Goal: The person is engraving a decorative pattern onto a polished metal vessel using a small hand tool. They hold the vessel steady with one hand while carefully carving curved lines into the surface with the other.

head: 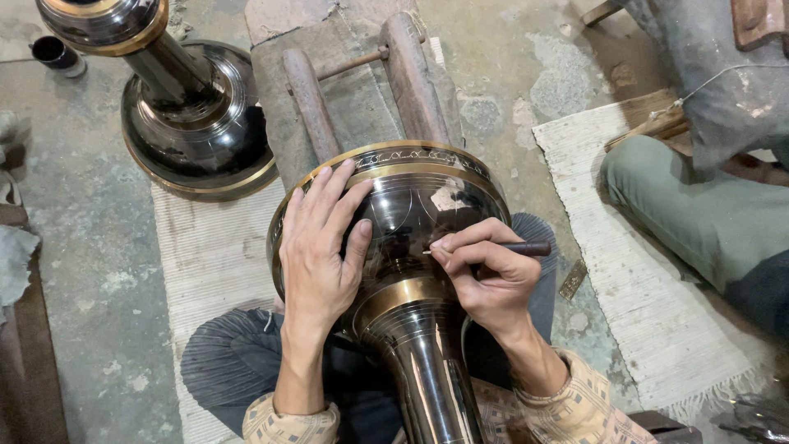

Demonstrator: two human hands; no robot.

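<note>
Across lap, dark polished metal vase (411, 247) lying on side, rim propped on wooden rest (362, 90). Left hand (320, 247) spread flat on bowl — steadying. Right hand (493, 279) pinching engraving tool (514, 248), tip on surface. Second vase (181, 115) nearby.

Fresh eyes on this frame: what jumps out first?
The big dark polished metal vase with brass bands, centre frame, lying across the person's lap. The left hand lies flat on its bowl while the right hand presses a thin engraving tool to the surface. A second matching vase stands upper left on the floor.
</note>
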